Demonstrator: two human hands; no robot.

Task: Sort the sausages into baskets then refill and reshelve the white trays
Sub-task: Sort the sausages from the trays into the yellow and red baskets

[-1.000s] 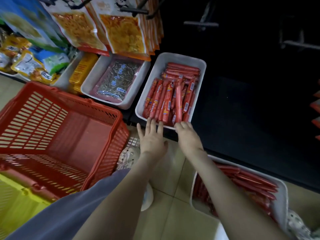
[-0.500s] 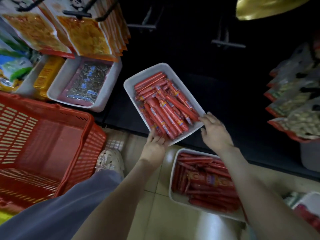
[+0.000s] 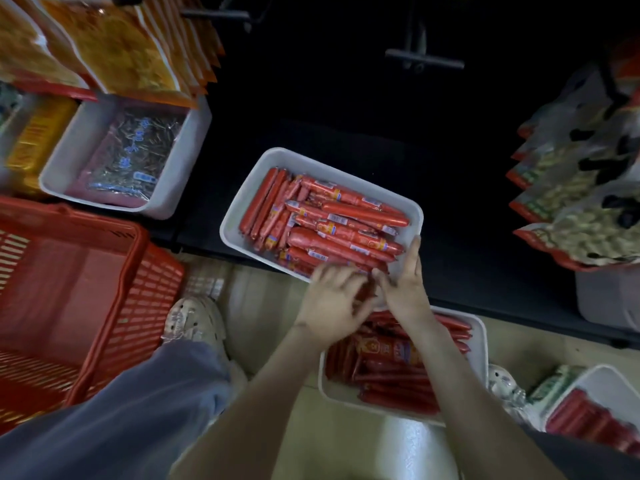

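Sausages (image 3: 346, 233) lie mostly upper left to lower right in a white tray (image 3: 239, 209); left hand (image 3: 332, 303) and right hand (image 3: 405, 289) meet at its near corner, grip blurred, unreadable.

tray (image 3: 277, 157) turned, left hand (image 3: 332, 299) beside right hand (image 3: 407, 285)

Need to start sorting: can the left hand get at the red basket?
Probably yes. The left hand is at the near edge of the sausage tray; the open-topped red basket sits to its left, only floor and a shoe between.
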